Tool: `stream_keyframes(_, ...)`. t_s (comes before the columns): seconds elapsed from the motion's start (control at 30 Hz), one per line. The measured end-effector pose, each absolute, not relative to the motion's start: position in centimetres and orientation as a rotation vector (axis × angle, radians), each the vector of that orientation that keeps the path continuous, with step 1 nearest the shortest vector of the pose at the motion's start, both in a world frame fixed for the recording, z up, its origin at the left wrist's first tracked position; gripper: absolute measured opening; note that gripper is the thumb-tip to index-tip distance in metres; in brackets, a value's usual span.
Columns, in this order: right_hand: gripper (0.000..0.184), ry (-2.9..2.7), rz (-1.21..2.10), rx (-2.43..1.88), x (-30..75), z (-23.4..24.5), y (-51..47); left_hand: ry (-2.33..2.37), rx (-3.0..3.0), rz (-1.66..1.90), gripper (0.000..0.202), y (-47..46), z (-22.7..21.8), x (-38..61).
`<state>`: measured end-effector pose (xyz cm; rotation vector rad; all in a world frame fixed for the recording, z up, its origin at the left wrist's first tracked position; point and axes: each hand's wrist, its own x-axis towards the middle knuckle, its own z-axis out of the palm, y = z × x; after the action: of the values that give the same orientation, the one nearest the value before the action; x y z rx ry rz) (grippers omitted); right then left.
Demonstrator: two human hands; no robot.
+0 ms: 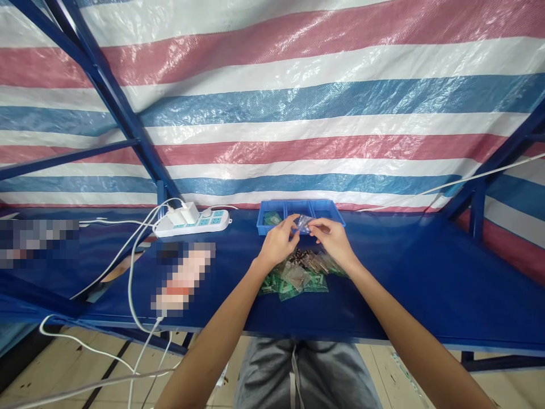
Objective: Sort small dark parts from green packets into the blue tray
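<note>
Between my two hands is a small clear plastic bag (304, 222), held up in front of the blue divided tray (272, 229). My left hand (279, 241) pinches the bag's left side, and my right hand (332, 241) grips its right edge with thumb and fingertips. What is inside the bag is too small to make out. Below my hands lies a pile of green-marked plastic bags (293, 287) beside a heap of small brown metal parts (304, 258). Another green-marked bag (271, 218) sits in the tray's left compartment.
A white power strip (193, 223) with plugged-in chargers stands at the back left of the blue table (426, 267). White cables (133, 272) trail over the table's left part and front edge. Behind hangs a striped plastic sheet (298, 102) between blue metal posts (128, 119).
</note>
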<state>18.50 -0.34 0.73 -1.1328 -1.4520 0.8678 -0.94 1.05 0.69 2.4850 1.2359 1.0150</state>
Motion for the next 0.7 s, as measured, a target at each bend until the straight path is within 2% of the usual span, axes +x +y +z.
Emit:
stream_keyframes(0.27,0.055,-1.193,0.740,-1.233,20.8,0.5,1.1,1.262,2.568,0.967,0.027,0.6,1.1,-0.8)
stream_keyframes(0.47,0.024,-1.598,0.533,-1.328,20.0,1.1,0.2,1.263,2.584,0.899,0.027,0.7,1.3,-0.9)
stream_keyframes(0.7,0.019,-2.129,0.432,-1.410,19.9,1.0,-0.1,1.317,2.646,0.754,0.027,1.0,1.6,-1.6)
